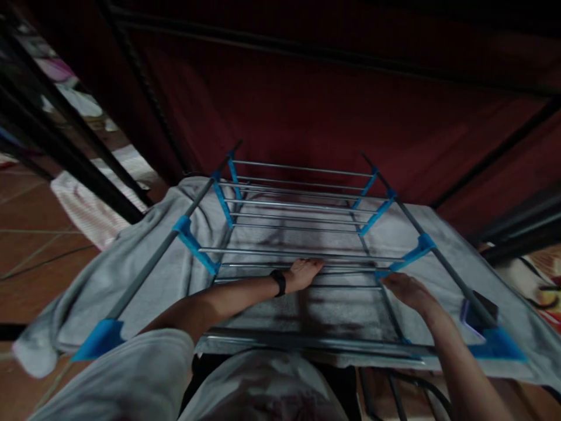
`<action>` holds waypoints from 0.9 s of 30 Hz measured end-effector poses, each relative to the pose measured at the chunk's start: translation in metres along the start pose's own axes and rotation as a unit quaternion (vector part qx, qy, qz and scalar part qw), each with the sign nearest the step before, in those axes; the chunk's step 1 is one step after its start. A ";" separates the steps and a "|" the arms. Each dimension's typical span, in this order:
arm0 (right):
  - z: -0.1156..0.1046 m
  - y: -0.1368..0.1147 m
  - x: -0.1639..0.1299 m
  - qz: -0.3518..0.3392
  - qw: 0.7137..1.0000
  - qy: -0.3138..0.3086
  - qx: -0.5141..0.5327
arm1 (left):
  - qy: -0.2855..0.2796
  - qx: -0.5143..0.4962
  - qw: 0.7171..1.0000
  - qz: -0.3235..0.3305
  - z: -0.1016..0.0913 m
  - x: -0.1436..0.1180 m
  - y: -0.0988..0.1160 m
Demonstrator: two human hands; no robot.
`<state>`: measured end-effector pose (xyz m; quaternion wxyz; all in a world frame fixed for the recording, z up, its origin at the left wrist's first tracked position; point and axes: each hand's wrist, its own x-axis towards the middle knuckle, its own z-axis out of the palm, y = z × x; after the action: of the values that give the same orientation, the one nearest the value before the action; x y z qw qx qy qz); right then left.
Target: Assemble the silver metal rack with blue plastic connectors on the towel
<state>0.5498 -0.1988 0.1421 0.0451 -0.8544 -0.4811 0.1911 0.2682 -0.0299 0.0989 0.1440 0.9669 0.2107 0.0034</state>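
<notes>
A rack of metal tubes with blue plastic connectors lies on a grey blanket, its tiers made of thin metal rods. My left hand, with a dark band on its wrist, reaches into the nearest full tier and is closed on a metal rod. At the right end of the same tier, my right hand has its fingers curled at the lower end of a blue plastic connector; its fingertips are partly hidden. A thicker metal tube runs across the rack close to my body.
The grey blanket covers the surface under the rack. A phone lies at the right, partly behind a side tube. Dark red fabric hangs behind, framed by black bars. A striped cloth is at the left over a tiled floor.
</notes>
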 end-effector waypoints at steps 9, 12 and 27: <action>0.037 -0.088 0.010 -0.237 0.957 -0.072 0.153 | -0.003 0.012 0.999 -0.047 -0.005 -0.011 -0.006; 0.059 -0.109 0.023 -0.304 0.949 -0.036 0.073 | 0.001 0.019 0.998 -0.063 -0.001 -0.005 -0.006; 0.113 -0.180 0.053 -0.436 0.897 -0.065 0.013 | -0.088 0.072 0.994 -0.008 -0.066 -0.039 0.011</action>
<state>0.3873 -0.0706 0.0696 0.1031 -0.5438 -0.8050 0.2135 0.2331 -0.0375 0.1672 0.0924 0.9696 0.2046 -0.0979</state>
